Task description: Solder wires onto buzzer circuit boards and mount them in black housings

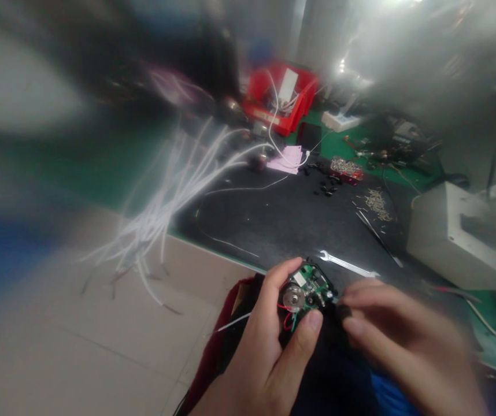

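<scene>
My left hand [280, 335] is closed round a small green circuit board [315, 283] in a black housing. A round metal disc [293, 297] sits on the board's left side, with red and green wires beside it. Just right of the board, my right hand [387, 323] is blurred, its thumb and forefinger pinched together. Between those fingertips is a small dark piece that I cannot make out. An open-ended wrench [347, 264] lies on the black mat [239, 216] beyond my hands, and tweezers [378, 238] lie to its right.
Bundled white cables [174, 190] hang over the table's left edge. At the back stand a red bin [280, 98] and a small box of metal parts [345, 169]. Loose pins [377, 203] and black pieces [328, 188] are scattered there. A grey metal box [447, 231] stands at the right.
</scene>
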Available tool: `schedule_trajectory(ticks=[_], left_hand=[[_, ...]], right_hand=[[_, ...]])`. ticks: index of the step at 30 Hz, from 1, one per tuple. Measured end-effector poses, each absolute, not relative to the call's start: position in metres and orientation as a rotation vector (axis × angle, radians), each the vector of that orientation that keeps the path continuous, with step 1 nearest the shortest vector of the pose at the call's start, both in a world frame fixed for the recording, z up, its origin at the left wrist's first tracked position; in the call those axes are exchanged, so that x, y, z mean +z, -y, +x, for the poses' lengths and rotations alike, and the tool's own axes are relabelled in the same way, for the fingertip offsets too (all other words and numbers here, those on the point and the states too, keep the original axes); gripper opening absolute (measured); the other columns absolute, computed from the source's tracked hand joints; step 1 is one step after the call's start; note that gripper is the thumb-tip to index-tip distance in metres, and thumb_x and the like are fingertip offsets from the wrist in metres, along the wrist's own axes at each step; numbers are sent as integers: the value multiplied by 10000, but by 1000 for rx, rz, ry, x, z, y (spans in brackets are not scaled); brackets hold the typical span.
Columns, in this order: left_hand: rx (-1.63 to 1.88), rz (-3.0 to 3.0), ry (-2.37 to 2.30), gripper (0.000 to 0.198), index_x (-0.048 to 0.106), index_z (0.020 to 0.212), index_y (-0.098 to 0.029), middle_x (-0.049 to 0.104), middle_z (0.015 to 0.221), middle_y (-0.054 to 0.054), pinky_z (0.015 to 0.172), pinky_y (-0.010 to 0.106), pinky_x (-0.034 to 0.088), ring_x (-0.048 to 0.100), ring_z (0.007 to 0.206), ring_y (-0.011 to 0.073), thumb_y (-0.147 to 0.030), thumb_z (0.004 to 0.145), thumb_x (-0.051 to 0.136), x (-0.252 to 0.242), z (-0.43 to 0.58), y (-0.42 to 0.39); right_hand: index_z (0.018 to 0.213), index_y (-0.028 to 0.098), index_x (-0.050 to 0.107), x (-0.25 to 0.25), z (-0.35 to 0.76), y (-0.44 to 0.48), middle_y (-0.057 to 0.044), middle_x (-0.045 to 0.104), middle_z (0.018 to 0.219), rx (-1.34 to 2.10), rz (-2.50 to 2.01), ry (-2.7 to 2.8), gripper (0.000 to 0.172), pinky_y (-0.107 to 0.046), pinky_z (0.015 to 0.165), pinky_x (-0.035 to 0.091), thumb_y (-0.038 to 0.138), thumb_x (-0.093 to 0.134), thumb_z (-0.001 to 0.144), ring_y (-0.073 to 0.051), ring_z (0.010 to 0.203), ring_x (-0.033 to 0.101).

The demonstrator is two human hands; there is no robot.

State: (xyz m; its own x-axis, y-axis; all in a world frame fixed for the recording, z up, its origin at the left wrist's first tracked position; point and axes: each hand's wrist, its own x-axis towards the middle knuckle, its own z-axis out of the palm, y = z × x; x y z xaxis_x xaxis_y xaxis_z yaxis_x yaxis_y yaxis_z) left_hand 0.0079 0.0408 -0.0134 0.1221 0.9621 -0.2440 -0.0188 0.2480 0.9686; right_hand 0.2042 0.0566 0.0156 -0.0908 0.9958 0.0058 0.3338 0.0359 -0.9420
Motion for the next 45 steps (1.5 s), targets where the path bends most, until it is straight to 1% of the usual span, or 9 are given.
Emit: schedule_trajectory(ticks=[6, 10, 15, 22, 27, 31, 37, 42, 45], left_hand=[[1071, 1313, -1156, 573, 368, 1584, -339, 469, 1623, 85, 1231, 545, 388, 575, 1373, 324, -346, 1042, 556, -26, 11, -38], [1090, 1386, -1217, 607, 336, 1599, -378, 427, 1643, 51, 1242, 529, 392, 496, 1456, 314, -306, 1032, 543, -29, 15, -35], [1110, 1509, -1228, 675, 317, 1614, -342, 378, 1672, 69, 1257, 513, 387, 433, 1512, 321, -249, 997, 576, -33, 14, -34], [1087, 1655, -1252, 767, 232, 1637, -329, 321, 1692, 90, 1270, 494, 385, 402, 1536, 310, -178, 973, 584, -35, 13, -34], [1190, 1670, -1236, 732, 295, 1631, -287, 370, 1669, 126, 1257, 516, 402, 424, 1523, 339, -172, 969, 586, -37, 17, -35], [1213, 1679, -1257, 712, 308, 1627, -297, 398, 1658, 117, 1239, 491, 430, 453, 1507, 318, -171, 979, 574, -38, 20, -35], [1214, 1677, -1245, 718, 309, 1626, -261, 365, 1668, 153, 1240, 539, 423, 429, 1520, 341, -160, 970, 583, -41, 17, -34], [1145, 1757, -1249, 780, 237, 1639, -307, 355, 1683, 116, 1268, 490, 394, 395, 1548, 307, -140, 967, 595, -44, 15, -34], [1150, 1689, -1251, 765, 264, 1628, -329, 386, 1677, 106, 1246, 516, 420, 432, 1526, 320, -154, 968, 609, -46, 18, -31]], right_hand=[[1025, 296, 734, 9, 194, -51, 14, 746, 1023, 901, -1296, 1587, 179, -114, 648, 613, 183, 787, 896, -114, 803, 744], [1004, 273, 725, 4, 193, -48, -5, 739, 1030, 715, -1289, 1723, 139, -168, 712, 617, 168, 762, 921, -141, 920, 737], [1031, 244, 712, 0, 195, -46, -8, 728, 1041, 567, -1239, 1873, 140, -180, 838, 607, 142, 738, 939, -119, 961, 719], [1097, 225, 702, 4, 198, -45, -44, 707, 1099, 442, -1225, 2050, 157, -167, 850, 607, 161, 720, 954, -121, 1010, 713], [1130, 238, 674, 5, 195, -43, -39, 714, 1090, 479, -1256, 2018, 185, -188, 800, 630, 170, 701, 959, -132, 950, 723], [1177, 250, 672, 4, 192, -42, -35, 710, 1076, 467, -1305, 1964, 220, -175, 711, 620, 200, 701, 965, -121, 867, 722], [1147, 258, 692, 7, 191, -42, -22, 725, 997, 531, -1347, 1953, 183, -183, 603, 600, 229, 713, 967, -122, 762, 712], [1108, 253, 693, 6, 188, -42, -13, 732, 986, 520, -1349, 1930, 132, -189, 660, 607, 227, 709, 979, -122, 796, 715], [1093, 240, 704, 1, 184, -41, -23, 731, 993, 492, -1366, 1903, 124, -200, 685, 608, 207, 715, 975, -127, 826, 714]])
